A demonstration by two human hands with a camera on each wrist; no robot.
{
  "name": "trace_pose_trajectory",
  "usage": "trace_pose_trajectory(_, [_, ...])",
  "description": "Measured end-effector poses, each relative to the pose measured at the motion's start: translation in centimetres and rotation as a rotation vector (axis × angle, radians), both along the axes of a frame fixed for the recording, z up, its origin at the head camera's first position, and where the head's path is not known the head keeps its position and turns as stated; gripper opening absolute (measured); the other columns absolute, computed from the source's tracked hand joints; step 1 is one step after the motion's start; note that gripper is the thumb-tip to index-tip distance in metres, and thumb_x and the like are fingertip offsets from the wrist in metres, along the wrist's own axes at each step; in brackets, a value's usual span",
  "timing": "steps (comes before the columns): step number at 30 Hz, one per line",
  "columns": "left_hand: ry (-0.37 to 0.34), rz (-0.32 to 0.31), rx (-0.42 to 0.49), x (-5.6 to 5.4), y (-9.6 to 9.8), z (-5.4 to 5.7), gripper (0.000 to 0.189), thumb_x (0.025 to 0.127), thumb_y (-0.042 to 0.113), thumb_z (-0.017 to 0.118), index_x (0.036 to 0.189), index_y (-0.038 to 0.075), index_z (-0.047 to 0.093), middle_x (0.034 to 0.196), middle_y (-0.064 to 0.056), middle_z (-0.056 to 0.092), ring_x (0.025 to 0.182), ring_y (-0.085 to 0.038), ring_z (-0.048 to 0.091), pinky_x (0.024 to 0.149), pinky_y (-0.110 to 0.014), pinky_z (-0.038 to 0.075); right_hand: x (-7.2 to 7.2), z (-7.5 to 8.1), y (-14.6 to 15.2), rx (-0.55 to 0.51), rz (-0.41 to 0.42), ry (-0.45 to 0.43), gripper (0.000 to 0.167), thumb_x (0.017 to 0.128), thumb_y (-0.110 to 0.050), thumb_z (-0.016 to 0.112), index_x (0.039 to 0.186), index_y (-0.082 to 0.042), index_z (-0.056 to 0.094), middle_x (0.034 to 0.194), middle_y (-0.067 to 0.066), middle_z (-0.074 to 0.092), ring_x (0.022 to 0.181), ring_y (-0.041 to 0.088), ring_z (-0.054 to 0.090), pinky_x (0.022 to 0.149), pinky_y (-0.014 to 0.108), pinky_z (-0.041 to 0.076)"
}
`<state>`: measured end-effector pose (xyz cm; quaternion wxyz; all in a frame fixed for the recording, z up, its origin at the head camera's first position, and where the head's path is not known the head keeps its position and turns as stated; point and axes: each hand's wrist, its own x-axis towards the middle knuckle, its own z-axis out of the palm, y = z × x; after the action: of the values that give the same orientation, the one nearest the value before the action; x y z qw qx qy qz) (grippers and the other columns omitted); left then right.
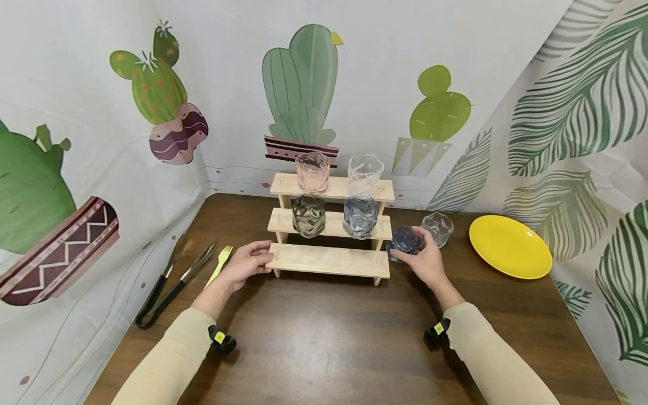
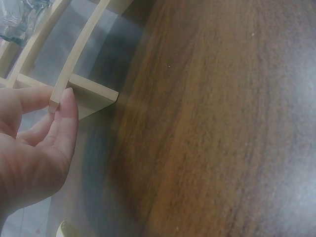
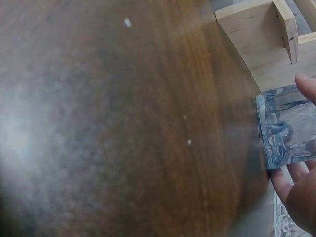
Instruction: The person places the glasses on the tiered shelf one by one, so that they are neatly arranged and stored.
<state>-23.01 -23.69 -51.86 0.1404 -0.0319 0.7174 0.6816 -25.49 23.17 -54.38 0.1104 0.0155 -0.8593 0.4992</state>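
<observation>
Nearest us lies the dark wooden table [image 1: 324, 337], its grain smooth and streaked. Our left hand [image 1: 248, 263] rests with straight, relaxed fingers against the left end of the pale wooden stepped rack [image 1: 331, 260], at its lowest step. Our right hand [image 1: 427, 261] curls its grip round a small blue glass [image 1: 405, 240] with a rippled wall, just beside the rack's right end. Beyond it stands a clear glass [image 1: 438, 228]; farther right, a round yellow plate [image 1: 509, 246].

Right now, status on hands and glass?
Left hand steadies wooden rack. Right hand grips blue glass beside the rack. Bottom step bare.
</observation>
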Motion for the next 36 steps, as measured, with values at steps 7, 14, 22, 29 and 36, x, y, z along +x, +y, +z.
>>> trace_pose_trajectory(7, [-0.003, 0.002, -0.004, 0.0, 0.0, 0.1, 0.058, 0.102, 0.007, 0.065, 0.152, -0.008, 0.041, 0.129, -0.024, 0.056, 0.090, -0.016, 0.066, 0.075, -0.028, 0.061, 0.2, 0.2, -0.1, -0.035, -0.011, -0.003, 0.088, 0.077, -0.021, 0.095, 0.146, -0.001, 0.045, 0.136, 0.021, 0.058, 0.120, 0.033, 0.056, 0.092, 0.033, 0.048])
trace_pose_trajectory(14, [-0.003, 0.004, -0.005, 0.0, 0.0, 0.1, 0.058, 0.102, 0.007, 0.065, 0.153, -0.008, 0.041, 0.128, -0.023, 0.057, 0.090, -0.015, 0.066, 0.075, -0.028, 0.061, 0.9, 0.6, 0.2, -0.046, -0.056, 0.014, 0.087, 0.075, -0.024, 0.097, 0.144, -0.003, 0.049, 0.135, 0.020, 0.058, 0.122, 0.032, 0.055, 0.095, 0.039, 0.048])
trace_pose_trajectory(22, [0.003, 0.005, -0.004, 0.1, 0.0, 0.1, 0.057, 0.102, 0.006, 0.065, 0.152, -0.008, 0.041, 0.128, -0.023, 0.057, 0.090, -0.015, 0.065, 0.074, -0.026, 0.060, 2.0, 2.0, 0.9, -0.027, -0.057, 0.019, 0.086, 0.075, -0.027, 0.097, 0.144, -0.006, 0.049, 0.136, 0.015, 0.060, 0.122, 0.028, 0.056, 0.099, 0.043, 0.051])
trace_pose_trajectory(29, [0.003, 0.007, -0.001, 0.1, 0.0, -0.1, 0.057, 0.102, 0.005, 0.064, 0.152, -0.009, 0.041, 0.128, -0.024, 0.057, 0.090, -0.015, 0.066, 0.075, -0.027, 0.061, 3.3, 3.8, 0.8, -0.019, -0.004, 0.023, 0.087, 0.074, -0.027, 0.098, 0.142, -0.005, 0.049, 0.135, 0.015, 0.061, 0.121, 0.028, 0.057, 0.093, 0.015, 0.047])
trace_pose_trajectory(36, [0.003, 0.002, -0.001, 0.0, 0.0, 0.0, 0.058, 0.102, 0.006, 0.065, 0.152, -0.008, 0.040, 0.130, -0.025, 0.056, 0.090, -0.015, 0.066, 0.075, -0.027, 0.061, 4.7, 5.4, -0.3, 0.008, 0.088, 0.077, 0.083, 0.072, -0.020, 0.099, 0.139, -0.005, 0.052, 0.132, 0.017, 0.063, 0.117, 0.032, 0.061, 0.090, 0.010, 0.044])
